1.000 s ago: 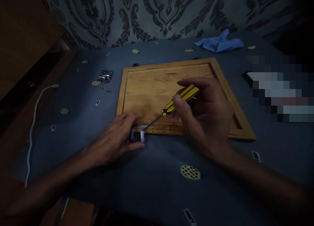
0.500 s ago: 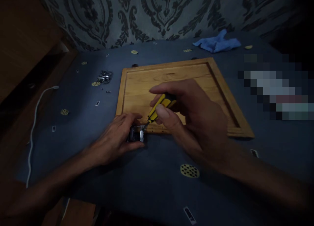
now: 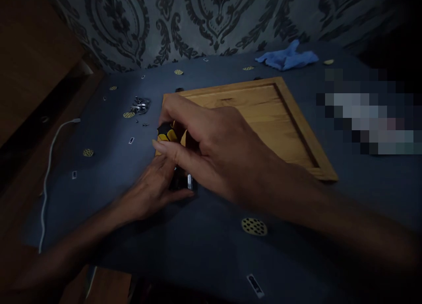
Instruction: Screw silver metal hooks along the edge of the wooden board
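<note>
A wooden framed panel (image 3: 263, 115) lies flat on the blue cloth. At its near left corner my left hand (image 3: 154, 192) pinches a small metal hinge (image 3: 188, 181) against the panel's edge. My right hand (image 3: 211, 148) is closed around a yellow and black screwdriver (image 3: 168, 134), held above the left hand and the hinge. Only the handle's end shows between the fingers; the shaft and tip are hidden.
A pile of metal hinges and loose screws (image 3: 140, 106) lies left of the panel. A white cable (image 3: 49, 154) runs along the left edge. A crumpled blue cloth (image 3: 285, 57) sits at the back right. Patterned fabric hangs behind.
My right hand swung leftward over the panel's corner, turning the screwdriver so its handle points left and covering most of the hinge. The left hand stayed on the hinge.
</note>
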`<state>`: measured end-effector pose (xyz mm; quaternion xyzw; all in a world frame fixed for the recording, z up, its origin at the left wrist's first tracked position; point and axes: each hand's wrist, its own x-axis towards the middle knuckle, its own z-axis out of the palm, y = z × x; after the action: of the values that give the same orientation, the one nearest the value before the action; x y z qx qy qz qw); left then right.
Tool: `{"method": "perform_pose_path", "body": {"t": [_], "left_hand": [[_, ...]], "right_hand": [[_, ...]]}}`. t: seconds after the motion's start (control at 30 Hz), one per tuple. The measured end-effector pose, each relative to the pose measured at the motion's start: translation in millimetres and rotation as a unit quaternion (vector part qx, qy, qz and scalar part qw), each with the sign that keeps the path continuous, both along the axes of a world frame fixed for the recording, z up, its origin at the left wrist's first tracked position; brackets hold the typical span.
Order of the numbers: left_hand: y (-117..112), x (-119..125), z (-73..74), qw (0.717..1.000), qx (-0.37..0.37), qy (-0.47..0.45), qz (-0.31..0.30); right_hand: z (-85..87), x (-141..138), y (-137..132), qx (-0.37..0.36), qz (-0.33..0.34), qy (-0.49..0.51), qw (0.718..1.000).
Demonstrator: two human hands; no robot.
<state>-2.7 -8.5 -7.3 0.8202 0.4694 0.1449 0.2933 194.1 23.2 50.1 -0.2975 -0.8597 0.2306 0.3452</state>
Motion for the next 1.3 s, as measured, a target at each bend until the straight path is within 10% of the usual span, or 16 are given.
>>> {"method": "perform_pose_path", "body": {"t": [0.33,1.3], "left_hand": [[-0.1,3.7,1.8,1.0,0.022,0.014,0.014],[1.8,2.9,-0.3,0.999,0.016,0.023,0.016]], "right_hand": [[2.5,10.4,10.8,-0.06,0.102,0.048,0.992],[-4.7,11.2,15.6,-0.135,0.075,0.117,0.981]]}}
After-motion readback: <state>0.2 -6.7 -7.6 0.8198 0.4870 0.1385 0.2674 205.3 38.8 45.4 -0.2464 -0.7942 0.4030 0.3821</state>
